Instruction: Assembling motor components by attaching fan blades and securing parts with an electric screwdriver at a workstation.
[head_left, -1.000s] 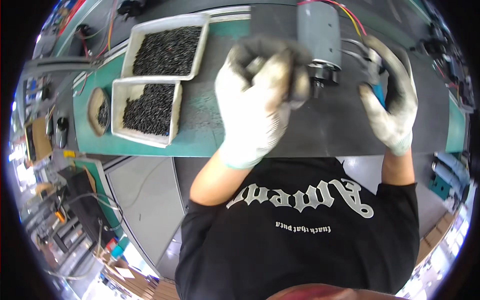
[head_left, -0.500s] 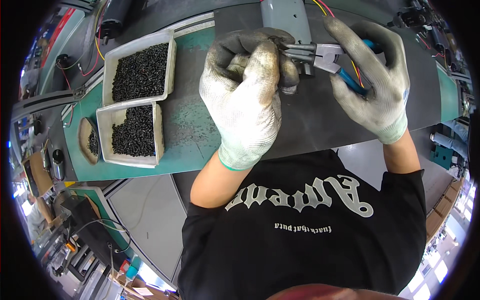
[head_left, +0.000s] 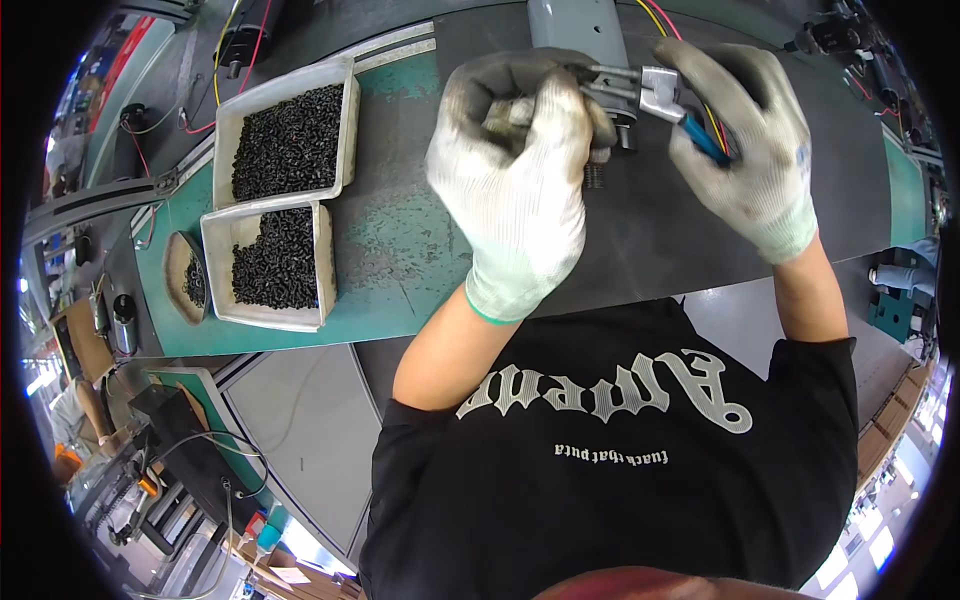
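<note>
My right hand (head_left: 750,150), in a grey-white work glove, is closed round pliers (head_left: 660,95) with blue handles. Their slim metal jaws point left, and the tips reach the fingertips of my left hand (head_left: 525,170). That hand, gloved too, is curled in a pinch; whatever small piece lies between thumb and fingers is hidden. Just below those fingertips shows a small dark coil spring (head_left: 596,177); whether the fingers hold it I cannot tell. Behind the hands lies a grey cylindrical motor body (head_left: 578,28), with red and yellow wires (head_left: 655,15) beside it.
Two pale bins (head_left: 345,150) with many small black parts stand at the left, beside a small oval dish (head_left: 172,275) holding a few. Dark matting (head_left: 640,240) covers much of the green bench (head_left: 385,265). A metal rail (head_left: 90,205) crosses at far left.
My left hand has shifted to the right, closer to the pliers' joint. The pliers have turned a little in my right hand, and the upper blue handle is now out of sight.
</note>
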